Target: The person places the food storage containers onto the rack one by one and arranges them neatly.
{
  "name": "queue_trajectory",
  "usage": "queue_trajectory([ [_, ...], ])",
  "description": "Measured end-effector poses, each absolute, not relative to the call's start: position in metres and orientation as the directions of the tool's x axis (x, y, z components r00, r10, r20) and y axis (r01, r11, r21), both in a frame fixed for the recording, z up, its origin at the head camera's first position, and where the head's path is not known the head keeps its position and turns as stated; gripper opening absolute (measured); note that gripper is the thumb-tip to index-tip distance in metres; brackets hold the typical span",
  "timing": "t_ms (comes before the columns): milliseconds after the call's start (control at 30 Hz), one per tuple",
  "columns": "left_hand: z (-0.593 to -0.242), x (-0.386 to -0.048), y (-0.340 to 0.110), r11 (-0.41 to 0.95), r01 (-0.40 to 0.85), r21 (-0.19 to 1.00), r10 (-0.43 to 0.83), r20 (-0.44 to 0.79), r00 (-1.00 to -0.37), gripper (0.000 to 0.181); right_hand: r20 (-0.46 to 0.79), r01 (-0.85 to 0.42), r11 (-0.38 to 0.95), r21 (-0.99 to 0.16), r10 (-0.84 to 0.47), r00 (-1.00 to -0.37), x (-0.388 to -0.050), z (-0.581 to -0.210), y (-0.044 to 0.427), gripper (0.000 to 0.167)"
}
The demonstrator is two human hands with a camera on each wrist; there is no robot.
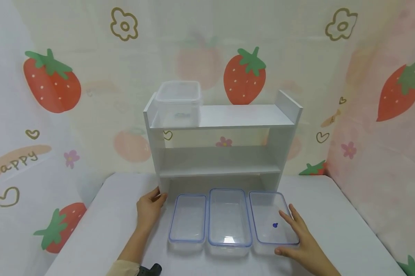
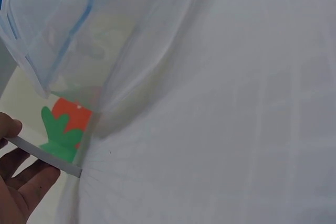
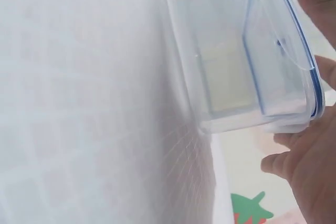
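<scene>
My left hand point(image 1: 149, 209) pinches the lower left side panel of a white tiered shelf point(image 1: 219, 163). In the left wrist view, the thumb and fingers point(image 2: 38, 186) lie on either side of the panel's edge point(image 2: 50, 158). Three clear, blue-rimmed food containers stand before the shelf: a left one point(image 1: 188, 218), a larger middle one point(image 1: 228, 218) and a right one point(image 1: 264, 214). Around the right corner of the last is my right hand point(image 1: 305, 245), fingers spread. In the right wrist view that hand point(image 3: 317, 156) is close to the lid edge; contact cannot be told.
A clear square container point(image 1: 178, 105) with a whitish lid sits at the left end of the shelf's top. The white table point(image 1: 331, 222) borders strawberry-print cloth point(image 1: 100, 84) behind and at both sides. A small dark blue mark point(image 1: 275, 225) shows on the right container.
</scene>
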State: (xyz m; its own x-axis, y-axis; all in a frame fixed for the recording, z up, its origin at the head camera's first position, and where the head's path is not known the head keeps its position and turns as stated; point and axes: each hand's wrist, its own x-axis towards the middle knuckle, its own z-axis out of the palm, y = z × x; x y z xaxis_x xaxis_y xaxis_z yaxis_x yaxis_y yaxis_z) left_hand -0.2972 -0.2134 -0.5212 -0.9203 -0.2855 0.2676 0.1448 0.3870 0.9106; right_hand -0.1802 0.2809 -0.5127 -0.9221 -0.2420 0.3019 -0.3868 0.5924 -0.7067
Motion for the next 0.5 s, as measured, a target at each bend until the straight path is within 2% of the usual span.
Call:
queue_trajectory([
  [500, -0.523, -0.296, -0.211, 0.391, 0.135, 0.911, -0.323, 0.273, -0.906, 0.044, 0.287, -0.391, 0.602, -0.696, -0.266, -0.92, -0.183, -0.525, 0.285, 0.109],
])
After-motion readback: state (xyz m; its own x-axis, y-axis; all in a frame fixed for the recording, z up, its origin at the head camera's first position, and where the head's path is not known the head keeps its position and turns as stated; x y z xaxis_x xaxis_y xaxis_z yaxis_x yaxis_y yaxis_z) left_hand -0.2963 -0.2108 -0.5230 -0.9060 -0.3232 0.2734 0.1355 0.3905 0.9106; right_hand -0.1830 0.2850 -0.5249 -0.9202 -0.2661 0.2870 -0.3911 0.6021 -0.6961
